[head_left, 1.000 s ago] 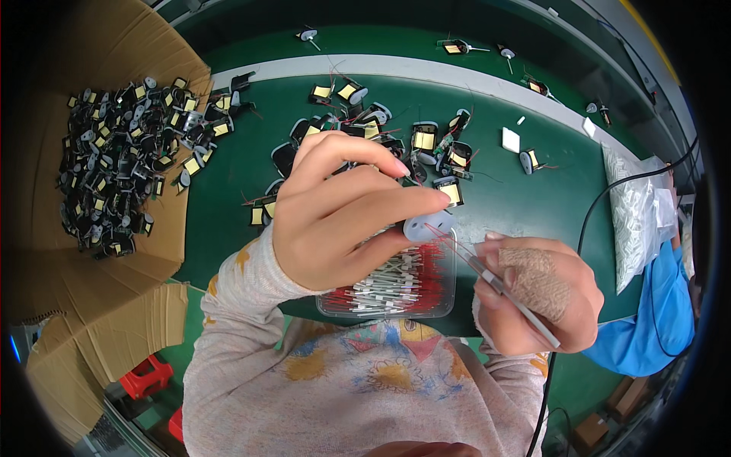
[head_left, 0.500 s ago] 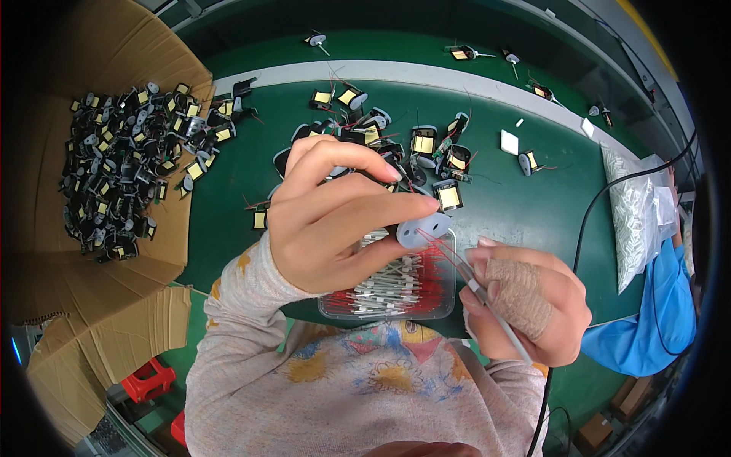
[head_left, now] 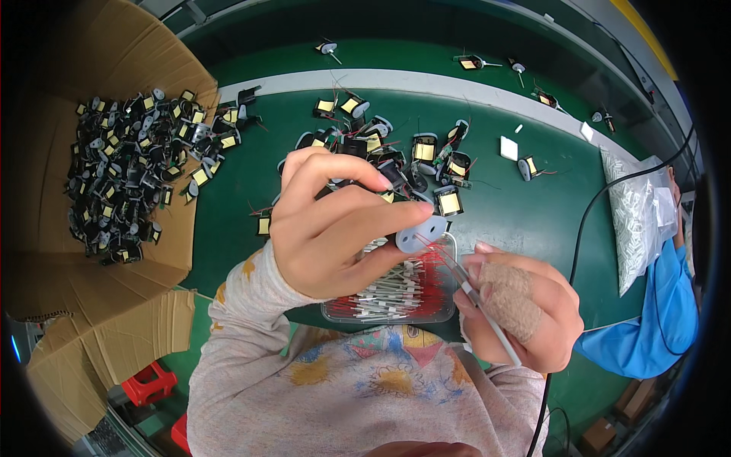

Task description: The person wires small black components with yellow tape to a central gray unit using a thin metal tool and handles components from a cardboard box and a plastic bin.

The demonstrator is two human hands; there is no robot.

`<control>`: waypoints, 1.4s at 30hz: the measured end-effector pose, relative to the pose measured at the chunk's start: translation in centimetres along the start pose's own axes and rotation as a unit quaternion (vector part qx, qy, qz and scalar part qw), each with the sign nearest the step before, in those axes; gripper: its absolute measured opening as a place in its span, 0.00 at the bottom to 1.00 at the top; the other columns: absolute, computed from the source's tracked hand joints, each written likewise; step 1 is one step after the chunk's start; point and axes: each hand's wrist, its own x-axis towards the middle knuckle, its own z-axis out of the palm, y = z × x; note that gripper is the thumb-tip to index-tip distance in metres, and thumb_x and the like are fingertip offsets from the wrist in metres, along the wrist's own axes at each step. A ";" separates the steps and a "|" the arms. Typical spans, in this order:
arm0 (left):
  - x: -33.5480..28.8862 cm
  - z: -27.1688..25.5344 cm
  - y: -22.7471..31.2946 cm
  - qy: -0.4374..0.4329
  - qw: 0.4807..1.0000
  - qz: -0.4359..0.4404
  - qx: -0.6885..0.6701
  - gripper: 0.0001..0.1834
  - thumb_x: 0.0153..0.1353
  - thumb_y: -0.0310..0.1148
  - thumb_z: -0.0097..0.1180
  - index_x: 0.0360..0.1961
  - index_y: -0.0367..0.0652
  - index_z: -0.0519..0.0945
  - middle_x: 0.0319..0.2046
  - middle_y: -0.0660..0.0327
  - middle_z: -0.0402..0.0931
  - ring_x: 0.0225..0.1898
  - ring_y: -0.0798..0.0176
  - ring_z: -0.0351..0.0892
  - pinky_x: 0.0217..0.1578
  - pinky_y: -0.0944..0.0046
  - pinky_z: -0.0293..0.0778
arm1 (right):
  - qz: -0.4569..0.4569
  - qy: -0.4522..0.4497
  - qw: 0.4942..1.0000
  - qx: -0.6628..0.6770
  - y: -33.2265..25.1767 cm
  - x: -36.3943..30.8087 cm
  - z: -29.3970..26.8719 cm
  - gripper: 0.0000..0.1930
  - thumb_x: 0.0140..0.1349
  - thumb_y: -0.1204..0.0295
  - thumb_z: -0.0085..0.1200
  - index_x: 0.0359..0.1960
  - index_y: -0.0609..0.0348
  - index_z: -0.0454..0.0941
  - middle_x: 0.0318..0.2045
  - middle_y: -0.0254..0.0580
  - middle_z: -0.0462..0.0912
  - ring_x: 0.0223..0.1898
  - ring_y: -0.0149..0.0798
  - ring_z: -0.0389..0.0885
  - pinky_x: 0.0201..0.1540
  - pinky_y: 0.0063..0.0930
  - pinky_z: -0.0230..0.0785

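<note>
My left hand [head_left: 331, 228] pinches a small device by its pale grey oval end piece [head_left: 421, 234], between thumb and fingertips. Dark holes show in the grey face, and the rest of the device is mostly hidden behind my fingers. Thin red wires [head_left: 435, 247] run from that face toward a slim grey-white lead [head_left: 496, 333]. My right hand [head_left: 525, 305], with a tan wrap round one finger, closes on this lead, which slants down to the right. Below both hands, a clear plastic tray [head_left: 449, 305] holds many similar white leads with red wires.
Black devices with yellow pads [head_left: 424, 150] lie heaped beyond my left hand. A cardboard box [head_left: 164, 221] full of them stands at left. To the right are a bag of white pieces [head_left: 630, 221], a black cable [head_left: 582, 228] and another person's blue sleeve [head_left: 647, 320].
My right hand has shifted slightly left with the lead. The left hand keeps its pinch on the device, and the whole view has moved a little.
</note>
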 end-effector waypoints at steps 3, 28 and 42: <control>0.1 0.0 0.1 0.002 1.000 0.002 0.005 0.21 0.30 0.31 0.71 0.32 0.47 0.83 0.23 0.68 0.75 0.34 0.62 0.70 0.34 0.61 0.63 | -0.011 0.007 1.000 -0.007 0.1 -0.1 0.1 0.19 0.32 0.87 0.65 0.30 0.66 0.74 0.28 0.46 0.77 0.30 0.46 0.82 0.36 0.41 0.80; -0.1 0.7 -0.1 0.058 0.997 0.030 0.039 0.25 0.24 0.28 0.65 0.34 0.49 0.84 0.21 0.73 0.70 0.32 0.65 0.69 0.32 0.63 0.59 | -0.002 0.089 0.995 0.048 1.2 0.4 0.6 0.15 0.30 0.79 0.60 0.27 0.67 0.81 0.25 0.45 0.82 0.26 0.42 0.83 0.29 0.27 0.76; -0.1 0.1 0.3 0.023 0.999 0.010 0.033 0.23 0.27 0.29 0.71 0.33 0.48 0.84 0.24 0.70 0.74 0.33 0.62 0.69 0.33 0.63 0.63 | -0.061 0.057 0.996 0.031 1.7 0.1 0.3 0.14 0.39 0.72 0.55 0.29 0.67 0.81 0.28 0.48 0.81 0.29 0.43 0.82 0.32 0.28 0.77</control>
